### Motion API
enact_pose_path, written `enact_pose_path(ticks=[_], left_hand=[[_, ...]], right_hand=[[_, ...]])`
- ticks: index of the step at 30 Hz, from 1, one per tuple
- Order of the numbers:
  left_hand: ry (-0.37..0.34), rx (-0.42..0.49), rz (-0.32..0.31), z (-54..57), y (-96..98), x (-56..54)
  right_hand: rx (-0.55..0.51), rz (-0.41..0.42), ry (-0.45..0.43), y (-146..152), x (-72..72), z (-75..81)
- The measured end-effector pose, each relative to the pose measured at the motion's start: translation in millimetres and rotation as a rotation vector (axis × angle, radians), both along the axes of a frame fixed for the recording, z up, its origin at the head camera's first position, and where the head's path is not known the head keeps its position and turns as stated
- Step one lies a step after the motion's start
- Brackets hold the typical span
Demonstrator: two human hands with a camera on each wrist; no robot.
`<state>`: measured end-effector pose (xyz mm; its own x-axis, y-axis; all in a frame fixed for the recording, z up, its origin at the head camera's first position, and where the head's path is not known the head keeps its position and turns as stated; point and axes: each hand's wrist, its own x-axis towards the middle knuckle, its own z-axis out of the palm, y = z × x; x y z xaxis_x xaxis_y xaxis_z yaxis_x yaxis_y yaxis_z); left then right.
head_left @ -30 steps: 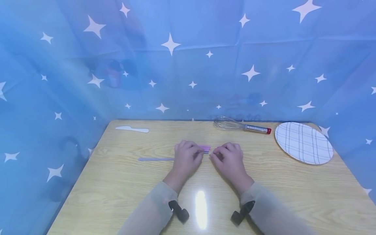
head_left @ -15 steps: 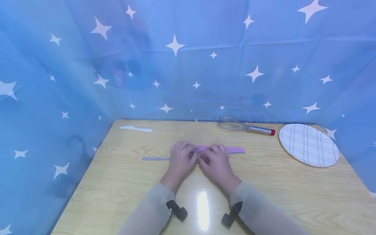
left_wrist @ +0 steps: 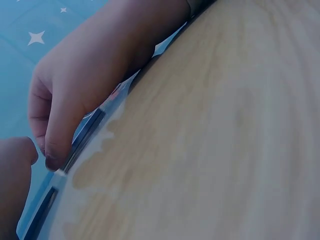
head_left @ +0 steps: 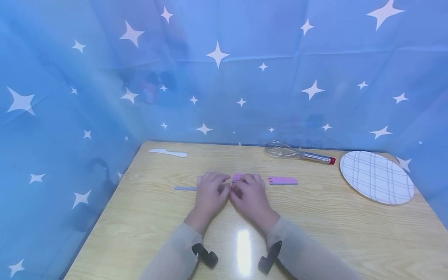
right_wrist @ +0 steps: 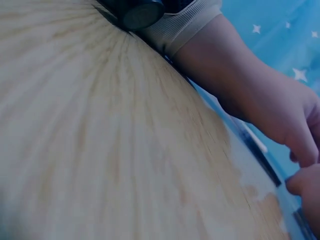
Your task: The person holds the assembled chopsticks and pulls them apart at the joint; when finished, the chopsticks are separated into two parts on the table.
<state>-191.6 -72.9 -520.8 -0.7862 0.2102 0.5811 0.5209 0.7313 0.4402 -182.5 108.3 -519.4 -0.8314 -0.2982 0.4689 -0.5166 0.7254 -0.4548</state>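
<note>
In the head view my left hand (head_left: pixel 210 194) and right hand (head_left: pixel 251 196) meet low over the table, fingers bent and thumbs turned inward. Their fingertips come together; whether they pinch something small I cannot tell. A pink striped piece (head_left: pixel 237 177) shows just behind the right fingers. To the right of that hand lies a pink strip (head_left: pixel 283 180) with a jagged left end. A thin greyish-lavender stick (head_left: pixel 185 188) lies left of my left hand, which covers its right part. The left wrist view shows a dark narrow bar (left_wrist: pixel 86 137) beside the left thumb.
Near the far edge of the wooden table (head_left: pixel 157 217) lie a white plastic knife (head_left: pixel 168 153) at left and a wire whisk (head_left: pixel 301 153) with a red-ended handle. A checked white plate (head_left: pixel 376 177) is at far right. A blue star-patterned curtain (head_left: pixel 266 85) encloses the table.
The right hand has moved left until its fingertips meet the left hand's, uncovering the pink strip at its right. The left hand has shifted slightly left. The whole head view has slid rightward.
</note>
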Motion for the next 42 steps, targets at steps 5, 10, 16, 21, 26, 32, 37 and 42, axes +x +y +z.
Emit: enact_pose_path(ticks=[5, 10, 16, 21, 26, 32, 37, 42], left_hand=[[0.018, 0.025, 0.016, -2.2, -22.9, 7.7], [0.029, 0.031, 0.053, -3.7, -48.7, 15.4], [0.0, 0.029, 0.103, -3.7, -78.2, 23.8], [-0.06, 0.017, 0.162, -5.4, -97.3, 28.8], [-0.181, -0.006, 0.194, -8.8, -104.8, 29.6], [-0.256, -0.038, 0.178, -10.3, -104.8, 28.9], [-0.226, -0.044, 0.156, -6.1, -103.1, 30.5], [-0.258, -0.09, 0.139, -4.3, -101.6, 29.9]], right_hand=[[-0.02, 0.03, 0.01, -11, -0.5, -2.4], [-0.018, 0.044, 0.009, -23, -0.8, -2.9], [-0.005, 0.073, 0.027, -38, -2.1, -5.6], [0.006, 0.057, 0.022, -44, -4.7, -9.1], [0.034, 0.043, -0.008, -45, -5.7, -9.4], [0.046, 0.052, -0.011, -44, -4.6, -5.7], [0.053, 0.088, -0.007, -44, -3.7, -3.2], [0.079, 0.096, -0.034, -44, -3.9, -3.4]])
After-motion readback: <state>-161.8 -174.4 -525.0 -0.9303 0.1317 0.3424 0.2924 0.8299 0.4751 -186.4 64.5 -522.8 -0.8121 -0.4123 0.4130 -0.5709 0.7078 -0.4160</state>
